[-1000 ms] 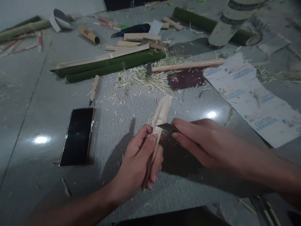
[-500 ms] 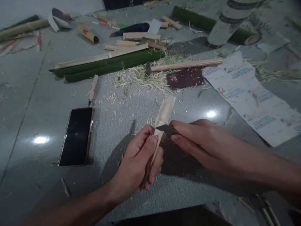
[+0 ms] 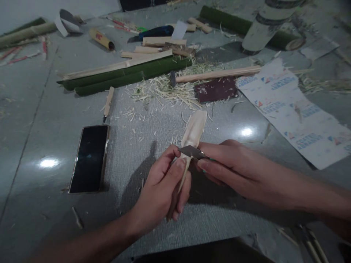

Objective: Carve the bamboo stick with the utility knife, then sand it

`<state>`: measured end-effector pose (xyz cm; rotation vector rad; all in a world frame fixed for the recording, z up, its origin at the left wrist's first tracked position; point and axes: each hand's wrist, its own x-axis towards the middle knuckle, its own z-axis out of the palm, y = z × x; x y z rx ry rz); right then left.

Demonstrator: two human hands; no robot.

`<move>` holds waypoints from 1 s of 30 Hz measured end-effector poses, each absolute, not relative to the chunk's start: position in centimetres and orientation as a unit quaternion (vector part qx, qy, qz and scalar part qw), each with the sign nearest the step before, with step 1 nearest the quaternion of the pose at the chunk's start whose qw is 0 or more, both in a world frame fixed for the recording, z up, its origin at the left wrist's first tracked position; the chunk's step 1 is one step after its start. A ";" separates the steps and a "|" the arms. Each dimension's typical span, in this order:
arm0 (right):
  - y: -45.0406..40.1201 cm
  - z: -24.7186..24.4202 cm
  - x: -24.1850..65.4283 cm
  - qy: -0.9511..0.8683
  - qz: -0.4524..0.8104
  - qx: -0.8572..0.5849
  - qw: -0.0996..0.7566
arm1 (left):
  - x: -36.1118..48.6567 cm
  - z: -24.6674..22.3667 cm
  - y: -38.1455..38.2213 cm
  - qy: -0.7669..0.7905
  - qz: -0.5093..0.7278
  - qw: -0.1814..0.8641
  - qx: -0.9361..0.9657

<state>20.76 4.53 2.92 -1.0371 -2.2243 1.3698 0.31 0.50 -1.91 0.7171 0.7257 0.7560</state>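
A pale bamboo piece (image 3: 195,128) with a broad upper end and a narrow lower part is gripped in my left hand (image 3: 167,186), its thumb lying along the narrow part. My right hand (image 3: 233,162) pinches a dark cutting blade (image 3: 190,151), which lies across the bamboo just above my left thumb. The blade's tip reaches my left index finger. Most of the blade's handle is hidden by my right fingers. Beyond the bamboo's broad end lies a heap of pale shavings (image 3: 167,91).
A phone (image 3: 89,159) and a small wooden-handled tool (image 3: 109,104) lie left. Behind are green bamboo halves (image 3: 131,75), a hammer (image 3: 216,75), a dark red sheet (image 3: 216,90) and a blue-handled knife (image 3: 156,33). Printed abrasive paper (image 3: 296,109) lies right, before a cup-like cylinder (image 3: 260,33).
The bamboo's broad end has turned slightly to the right and shows more of its face. The blade has tilted and shifted a little left, with its flat side now lighter.
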 end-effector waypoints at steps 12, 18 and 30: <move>4.4 3.2 22.2 -0.864 0.201 -0.404 0.225 | 0.8 -2.6 0.7 0.324 0.413 0.806 0.275; 4.1 2.6 21.1 -0.911 0.099 -0.355 0.185 | 0.8 -2.9 0.4 0.322 0.426 0.803 0.263; 3.7 1.6 20.5 -0.899 0.104 -0.398 0.151 | 1.0 -2.1 0.7 0.312 0.412 0.817 0.255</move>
